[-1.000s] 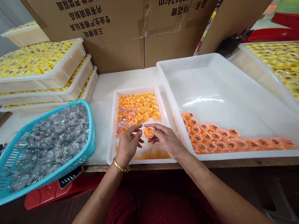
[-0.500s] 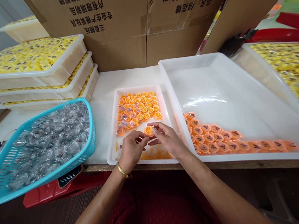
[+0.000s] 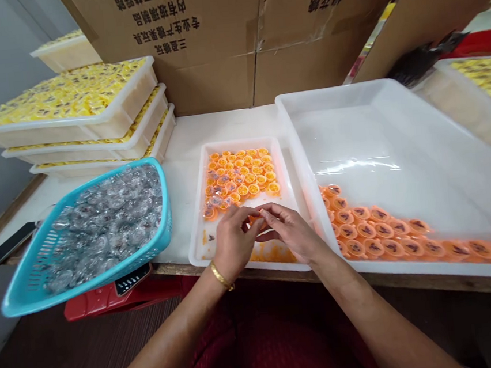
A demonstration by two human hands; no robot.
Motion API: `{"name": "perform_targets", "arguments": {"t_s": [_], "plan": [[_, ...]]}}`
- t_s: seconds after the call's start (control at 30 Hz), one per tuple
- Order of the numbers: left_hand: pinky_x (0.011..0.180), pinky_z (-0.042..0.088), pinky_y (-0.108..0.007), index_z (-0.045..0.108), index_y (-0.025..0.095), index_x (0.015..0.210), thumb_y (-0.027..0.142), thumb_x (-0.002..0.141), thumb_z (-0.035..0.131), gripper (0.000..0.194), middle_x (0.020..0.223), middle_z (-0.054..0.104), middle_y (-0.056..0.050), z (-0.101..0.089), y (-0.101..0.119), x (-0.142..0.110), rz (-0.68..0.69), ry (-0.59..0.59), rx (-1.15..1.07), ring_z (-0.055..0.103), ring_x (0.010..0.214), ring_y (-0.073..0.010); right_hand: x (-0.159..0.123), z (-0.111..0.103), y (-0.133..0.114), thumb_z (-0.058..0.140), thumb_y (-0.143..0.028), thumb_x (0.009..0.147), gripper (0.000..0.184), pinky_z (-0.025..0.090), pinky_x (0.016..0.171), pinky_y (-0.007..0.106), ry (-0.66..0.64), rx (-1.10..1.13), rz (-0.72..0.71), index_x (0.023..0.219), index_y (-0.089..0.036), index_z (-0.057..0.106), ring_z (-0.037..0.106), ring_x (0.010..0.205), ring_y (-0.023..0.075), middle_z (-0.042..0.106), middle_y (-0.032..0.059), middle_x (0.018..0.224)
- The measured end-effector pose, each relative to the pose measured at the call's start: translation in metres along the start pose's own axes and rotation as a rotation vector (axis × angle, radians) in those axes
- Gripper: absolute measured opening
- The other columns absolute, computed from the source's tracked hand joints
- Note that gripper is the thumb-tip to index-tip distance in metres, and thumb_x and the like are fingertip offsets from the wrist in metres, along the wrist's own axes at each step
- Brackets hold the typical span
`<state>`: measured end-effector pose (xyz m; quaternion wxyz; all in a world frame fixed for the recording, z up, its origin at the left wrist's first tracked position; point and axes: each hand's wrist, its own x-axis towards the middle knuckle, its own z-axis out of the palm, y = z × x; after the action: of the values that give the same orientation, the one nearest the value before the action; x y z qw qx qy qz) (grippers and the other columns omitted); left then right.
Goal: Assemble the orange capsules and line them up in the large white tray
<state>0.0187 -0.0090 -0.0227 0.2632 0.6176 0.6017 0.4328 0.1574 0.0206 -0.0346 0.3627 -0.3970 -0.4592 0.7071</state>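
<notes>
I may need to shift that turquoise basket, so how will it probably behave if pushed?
The turquoise basket might tip, since it juts past the edge of the table. Being slotted plastic, it could flex slightly. The clear plastic pieces look loosely heaped and may slide.

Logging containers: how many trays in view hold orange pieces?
2: the small tray in the middle and the large tray to its right. Others may be hidden behind the cardboard.

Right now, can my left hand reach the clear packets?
Likely yes: the clear packets lie in an open basket to the left of your left hand, nothing tall between, though it holds an orange piece.
</notes>
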Motion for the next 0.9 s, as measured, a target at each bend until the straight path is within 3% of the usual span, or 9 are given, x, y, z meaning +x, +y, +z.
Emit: {"name": "perform_targets", "arguments": {"t_s": [0.13,0.27,0.33,0.4,0.47,0.57,0.63,0.77,0.9], "plan": [[0.056,0.037,-0.022,0.066,0.018,0.079,0.027,0.080,0.062,0.010,0.064,0.050,0.003,0.010,-0.001,0.001,-0.098,0.021,-0.079,0.045,0.058,-0.0094,0.002,0.000,-0.001,0.065,-0.044,0.078,0.028,0.058,0.072,0.036,-0.008,0.006,0.038,0.088,-0.018,0.061,0.062,0.071,0.0135,0.061,0.0006,0.078],[0.050,0.036,-0.021,0.064,0.018,0.082,0.031,0.081,0.058,0.014,0.057,0.048,0.006,-0.016,-0.014,0.010,-0.189,-0.004,-0.170,0.044,0.049,-0.0083,0.002,0.000,-0.002,0.067,-0.045,0.076,0.031,0.058,0.073,0.038,-0.001,0.032,0.068,0.090,-0.019,0.061,0.063,0.072,0.0143,0.061,0.0007,0.080],[0.051,0.039,-0.022,0.064,0.018,0.078,0.030,0.084,0.053,0.017,0.058,0.053,0.005,-0.042,-0.020,0.015,-0.214,-0.016,-0.030,0.047,0.048,-0.0087,0.001,-0.001,-0.002,0.068,-0.045,0.075,0.031,0.058,0.074,0.038,0.011,0.068,0.071,0.091,-0.019,0.061,0.064,0.072,0.0147,0.061,0.0005,0.081],[0.057,0.042,-0.023,0.067,0.019,0.079,0.025,0.084,0.051,0.017,0.063,0.060,0.002,-0.067,-0.024,0.018,-0.180,-0.073,0.249,0.054,0.055,-0.0108,0.002,-0.001,-0.002,0.068,-0.044,0.075,0.030,0.057,0.075,0.038,0.024,0.102,0.066,0.089,-0.019,0.060,0.065,0.073,0.0155,0.061,0.0005,0.083],[0.068,0.046,-0.027,0.068,0.018,0.082,0.018,0.083,0.052,0.016,0.076,0.067,-0.003,-0.081,-0.023,0.017,-0.121,-0.242,0.564,0.060,0.068,-0.0149,0.002,-0.002,-0.002,0.068,-0.044,0.075,0.028,0.057,0.075,0.038,0.035,0.122,0.061,0.086,-0.019,0.059,0.066,0.076,0.0165,0.060,0.0004,0.084],[0.074,0.048,-0.034,0.068,0.013,0.085,0.010,0.081,0.052,0.017,0.092,0.068,-0.014,-0.076,-0.017,0.008,-0.044,-0.498,0.958,0.062,0.087,-0.0243,0.003,-0.002,-0.001,0.069,-0.043,0.075,0.027,0.057,0.075,0.037,0.043,0.135,0.061,0.086,-0.020,0.059,0.067,0.077,0.0172,0.059,-0.0002,0.082],[0.070,0.049,-0.036,0.067,0.009,0.088,0.006,0.082,0.046,0.022,0.094,0.066,-0.018,-0.062,-0.013,0.003,-0.027,-0.581,1.104,0.062,0.090,-0.0279,0.003,-0.001,-0.001,0.068,-0.044,0.076,0.027,0.057,0.075,0.037,0.041,0.136,0.060,0.087,-0.020,0.059,0.067,0.076,0.0173,0.059,-0.0002,0.080],[0.069,0.049,-0.036,0.067,0.007,0.088,-0.001,0.082,0.038,0.031,0.086,0.067,-0.019,-0.044,-0.011,0.002,-0.037,-0.636,1.180,0.065,0.085,-0.0265,0.002,0.000,-0.001,0.067,-0.044,0.076,0.029,0.057,0.072,0.037,0.038,0.141,0.056,0.088,-0.020,0.059,0.067,0.074,0.0175,0.060,0.0003,0.079],[0.069,0.050,-0.034,0.067,0.009,0.088,-0.001,0.080,0.039,0.031,0.089,0.066,-0.019,-0.043,-0.013,0.006,-0.009,-0.639,1.182,0.064,0.087,-0.0261,0.000,-0.001,-0.002,0.066,-0.045,0.077,0.029,0.057,0.071,0.035,0.039,0.169,0.044,0.089,-0.020,0.058,0.068,0.074,0.0175,0.059,-0.0001,0.078]]}}
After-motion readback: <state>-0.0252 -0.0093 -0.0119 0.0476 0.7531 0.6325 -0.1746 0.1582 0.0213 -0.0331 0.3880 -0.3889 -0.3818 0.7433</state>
